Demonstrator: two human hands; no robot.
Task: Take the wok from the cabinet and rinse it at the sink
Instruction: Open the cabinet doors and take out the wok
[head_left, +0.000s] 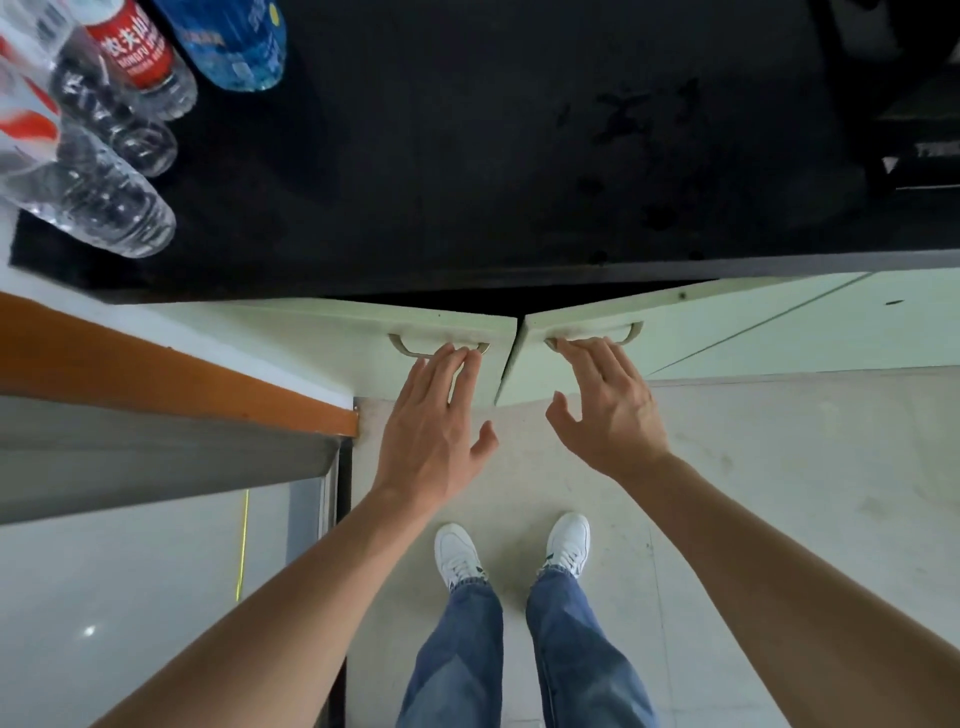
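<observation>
Black bench (467, 156) over pale green cabinet (779, 322), doors (322, 338) ajar. Left grip (431, 431) hooks fingertips on left door handle (410, 351), thumb free. Right grip (613, 415) likewise hooks right door handle (626, 335). Wok not visible; cabinet interior hidden.

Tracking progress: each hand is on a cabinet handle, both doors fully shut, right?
Not shut: the head view shows the left door and right door ajar. The left hand is on the left handle, the right hand on the right handle.
</observation>
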